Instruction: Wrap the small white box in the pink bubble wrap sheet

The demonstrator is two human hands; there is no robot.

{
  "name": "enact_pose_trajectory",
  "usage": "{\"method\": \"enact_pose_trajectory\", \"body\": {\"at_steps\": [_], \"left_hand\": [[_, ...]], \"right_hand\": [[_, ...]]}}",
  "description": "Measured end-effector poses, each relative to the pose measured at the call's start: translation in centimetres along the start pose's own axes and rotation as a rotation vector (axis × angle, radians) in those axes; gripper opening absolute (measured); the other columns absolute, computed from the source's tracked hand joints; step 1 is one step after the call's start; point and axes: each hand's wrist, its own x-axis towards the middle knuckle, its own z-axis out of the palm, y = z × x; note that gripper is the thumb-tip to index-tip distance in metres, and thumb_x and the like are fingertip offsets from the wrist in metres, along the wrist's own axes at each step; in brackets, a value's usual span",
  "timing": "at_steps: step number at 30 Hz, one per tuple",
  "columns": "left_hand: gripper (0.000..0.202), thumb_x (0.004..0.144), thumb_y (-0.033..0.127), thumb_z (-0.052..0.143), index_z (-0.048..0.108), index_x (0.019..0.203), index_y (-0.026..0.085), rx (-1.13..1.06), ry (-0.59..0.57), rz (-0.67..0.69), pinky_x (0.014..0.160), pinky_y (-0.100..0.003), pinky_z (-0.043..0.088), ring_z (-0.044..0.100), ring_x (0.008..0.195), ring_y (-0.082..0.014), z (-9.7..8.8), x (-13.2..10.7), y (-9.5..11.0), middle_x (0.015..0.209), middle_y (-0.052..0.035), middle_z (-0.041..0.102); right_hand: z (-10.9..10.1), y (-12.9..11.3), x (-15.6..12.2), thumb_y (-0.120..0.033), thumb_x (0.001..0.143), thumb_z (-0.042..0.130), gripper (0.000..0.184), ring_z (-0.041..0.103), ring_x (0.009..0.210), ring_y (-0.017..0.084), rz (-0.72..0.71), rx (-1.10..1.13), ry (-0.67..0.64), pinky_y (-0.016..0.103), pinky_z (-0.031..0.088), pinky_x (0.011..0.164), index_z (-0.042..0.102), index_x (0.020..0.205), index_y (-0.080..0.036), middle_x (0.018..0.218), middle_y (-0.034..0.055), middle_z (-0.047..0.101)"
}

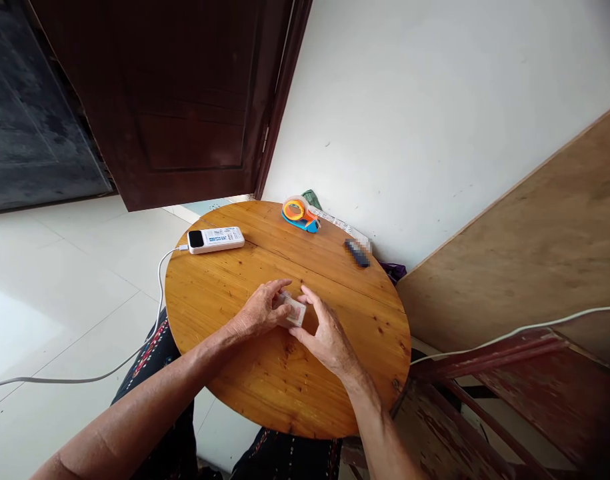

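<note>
Over the middle of the round wooden table (pixel 265 393), a small pale rectangular pack (pixel 297 311) with faint pinkish print lies between my two hands. It looks like a clear case or a stack of cards; I cannot tell which. My left hand (pixel 261 309) grips its left end, thumb across the top and fingers curled behind. My right hand (pixel 327 331) curves around the right end, with thumb and fingertips at its edges and a gap before the palm. The fingers hide part of the pack.
A white power bank (pixel 216 240) with a plugged-in cable (pixel 159 287) lies at the table's left. At the back stands an orange and blue tape dispenser (pixel 299 212), with a dark blurred object (pixel 357 253) to its right. A white wall (pixel 435 100) rises behind.
</note>
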Motion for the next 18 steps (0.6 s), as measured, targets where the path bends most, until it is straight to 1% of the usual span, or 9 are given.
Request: {"method": "enact_pose_trajectory", "body": {"at_steps": [2,4,8,13,15,18], "left_hand": [[0.058,0.073,0.02,0.063,0.057,0.13,0.016,-0.054,0.004,-0.001,0.084,-0.032,0.049,0.056,0.085,-0.0161,0.2,0.0,-0.2,0.105,-0.0055,0.06],[0.052,0.073,0.018,0.063,0.059,0.125,0.017,-0.106,0.013,-0.016,0.078,-0.029,0.048,0.054,0.079,-0.0138,0.4,0.1,-0.4,0.098,-0.0026,0.058],[0.044,0.074,0.018,0.061,0.058,0.119,0.017,-0.226,-0.004,-0.059,0.07,-0.025,0.046,0.051,0.073,-0.0117,0.6,0.2,-0.5,0.087,0.001,0.053],[0.05,0.071,0.019,0.063,0.057,0.121,0.014,-0.274,-0.047,-0.075,0.069,-0.025,0.046,0.052,0.074,-0.0118,-0.2,0.3,-0.5,0.088,0.0009,0.054],[0.052,0.071,0.019,0.063,0.058,0.122,0.013,-0.258,-0.048,-0.088,0.071,-0.025,0.047,0.054,0.077,-0.0129,-0.5,0.3,-0.6,0.09,-0.0005,0.057],[0.049,0.071,0.021,0.062,0.062,0.119,0.013,-0.19,-0.033,-0.108,0.073,-0.026,0.047,0.057,0.083,-0.016,-0.6,0.4,-0.5,0.093,-0.0031,0.061]], "right_hand": [[0.5,0.1,0.0,-0.022,0.078,0.07,0.068,0.064,0.114,0.027,0.008,0.014,0.02,0.047,0.046,0.104,0.046,0.141,-0.024,0.123,0.0101,0.068],[0.7,0.2,-0.1,-0.023,0.079,0.069,0.063,0.064,0.113,0.027,0.023,0.029,0.03,0.046,0.047,0.102,0.049,0.139,-0.024,0.122,0.0106,0.068],[0.8,0.3,-0.1,-0.023,0.079,0.069,0.062,0.064,0.114,0.027,0.029,0.043,0.023,0.045,0.049,0.101,0.049,0.138,-0.024,0.123,0.0107,0.068],[0.6,0.3,0.0,-0.02,0.079,0.069,0.064,0.064,0.114,0.027,0.009,0.03,0.019,0.048,0.047,0.102,0.048,0.139,-0.024,0.123,0.0103,0.068],[0.6,0.2,0.0,-0.019,0.079,0.068,0.063,0.064,0.114,0.027,0.005,0.021,0.023,0.048,0.047,0.102,0.048,0.138,-0.023,0.123,0.0102,0.068],[0.7,-0.1,-0.2,-0.019,0.081,0.066,0.061,0.064,0.114,0.027,-0.022,-0.002,0.038,0.046,0.049,0.101,0.048,0.139,-0.024,0.124,0.0096,0.068]]}}
